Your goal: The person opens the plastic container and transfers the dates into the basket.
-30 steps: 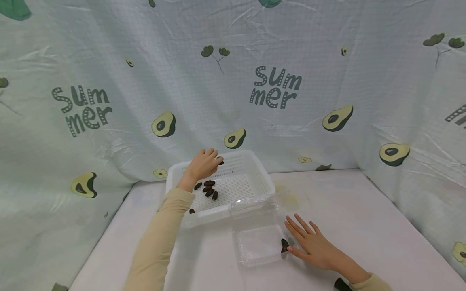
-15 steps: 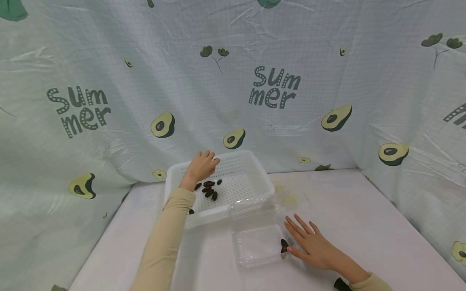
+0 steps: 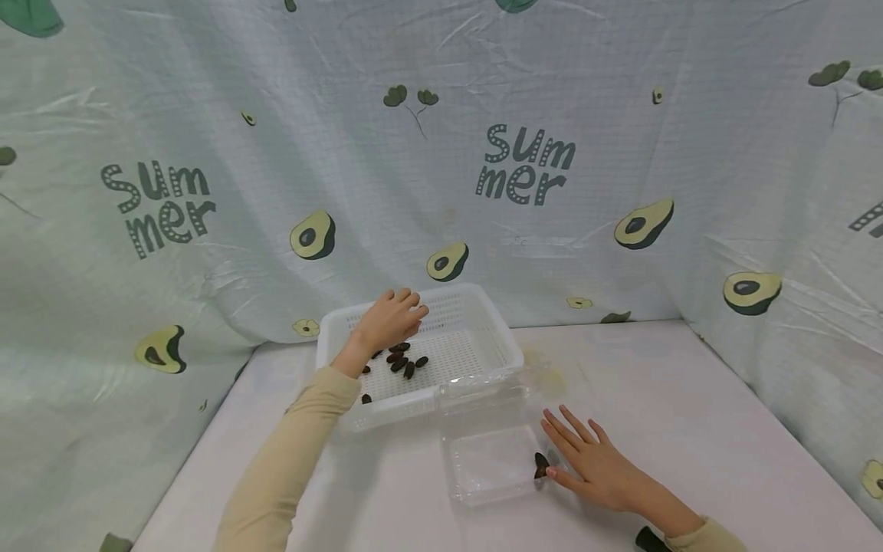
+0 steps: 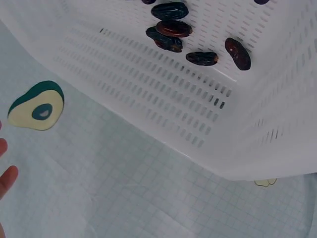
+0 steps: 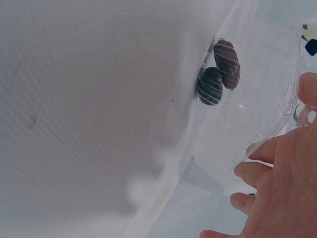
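White perforated plastic basket [image 3: 483, 337], rectangular, set on the pale table [image 3: 690, 399] against the avocado-print backdrop cloth [image 3: 441, 153].

Contents: a loose cluster of dark brown dates [image 3: 403, 363] on the slotted floor, directly beneath the left hand; one stray date [image 3: 366, 399] lies apart, back toward that hand's wrist. The left wrist view shows the same fruit [image 4: 171, 27] bunched near the basket's side wall.

Left hand [image 3: 389, 320]: held over the basket above the cluster, fingers loosely curled and pointing down. No date is seen between the fingers; whether it holds anything cannot be told for sure, but it reads as empty and relaxed.

Clear plastic clamshell container [image 3: 491, 460]: lid thrown open toward the basket, tray nearly bare. One date [image 3: 541, 465] sits at the tray edge nearest the right hand; the right wrist view shows it doubled through the clear wall [image 5: 220, 69], so a second date or a reflection cannot be told apart.

Right hand [image 3: 592, 468]: flat on the table just beside the container, fingers straight and spread, fingertips [image 5: 252, 168] at the container's rim, gripping nothing.

Risks, as judged:
- The light container may skid or tip if the right hand lifts off its rim.
- The dates look sticky and bunched, so a pinch from above may lift two at once or drop one between basket and tray.
- The raised lid stands between the left hand and the tray and may be knocked.
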Motion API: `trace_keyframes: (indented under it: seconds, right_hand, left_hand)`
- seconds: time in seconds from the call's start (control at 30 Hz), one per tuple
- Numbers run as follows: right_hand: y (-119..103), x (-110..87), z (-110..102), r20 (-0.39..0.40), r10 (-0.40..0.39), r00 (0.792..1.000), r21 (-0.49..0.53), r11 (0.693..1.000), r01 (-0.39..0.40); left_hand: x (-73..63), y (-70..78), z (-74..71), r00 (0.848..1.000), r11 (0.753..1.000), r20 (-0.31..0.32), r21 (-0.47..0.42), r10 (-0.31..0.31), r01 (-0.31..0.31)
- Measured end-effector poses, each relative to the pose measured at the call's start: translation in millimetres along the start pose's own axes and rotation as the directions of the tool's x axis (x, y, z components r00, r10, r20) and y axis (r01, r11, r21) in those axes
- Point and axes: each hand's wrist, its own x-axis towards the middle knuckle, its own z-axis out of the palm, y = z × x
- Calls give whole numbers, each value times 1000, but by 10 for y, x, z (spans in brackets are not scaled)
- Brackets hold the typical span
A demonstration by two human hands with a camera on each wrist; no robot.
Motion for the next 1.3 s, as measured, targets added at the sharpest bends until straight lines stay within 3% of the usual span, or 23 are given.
trace_keyframes:
  seconds: [0.3,0.5,0.67,0.83,1.07,1.3]
  right_hand:
    - [5,-6,4,-6,1,1000,-10,1000,-1]
    - [-11,-21,19,-12,5,1000,-9,1000,-5]
    - [-30,-22,26,-17,7,1000,-7,1000,-7]
    - [-44,-14,27,-19,10,1000,-14,1000,-10]
    - [-47,-24,15,-23,6,1000,4,1000,-6]
    - [-38,-21,8,-25,15,1000,-12,1000,-15]
  left_hand:
    - [43,103,-341,994,997,-74,-13,76,-77]
    - [-33,273,-588,983,990,-140,-48,122,-130]
    - [-151,453,-769,964,984,-215,-52,156,-170]
    - [-287,711,-876,935,969,-310,-120,171,-217]
    - [-440,1090,-874,934,945,-287,-179,215,-272]
    - [-383,1438,-799,938,933,-194,-165,288,-320]
